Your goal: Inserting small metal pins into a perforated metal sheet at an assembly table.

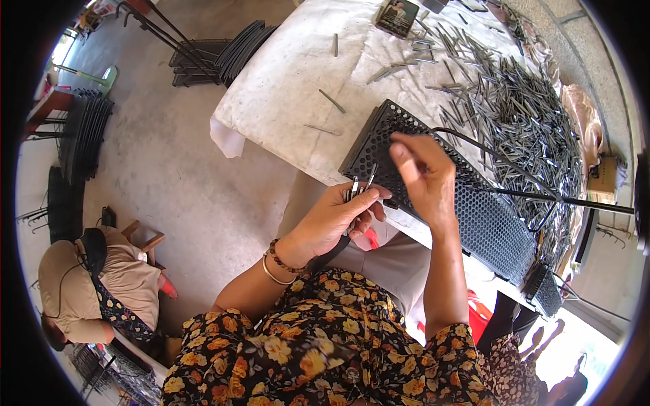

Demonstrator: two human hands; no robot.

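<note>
My left hand (342, 215) is closed around several thin metal strips (355, 189), whose ends stick up past the thumb and fingers. My right hand (428, 177) hovers over a long black perforated metal panel (493, 227), close to its upper left end. Its fingers are curled, with thumb and forefinger near each other; whatever they hold, if anything, is hidden. The panel slants across the table's near edge, and a thin black rod (494, 154) with a branching end crosses above it. Beyond the panel lies a big heap of loose dark metal strips (521, 128).
A white cloth (284, 101) covers the table, with stray strips and a small dark tin (397, 17) on it. Stacked black panels (247, 51) stand on the floor beyond, more (87, 128) at the left. A person (101, 284) bends over at lower left.
</note>
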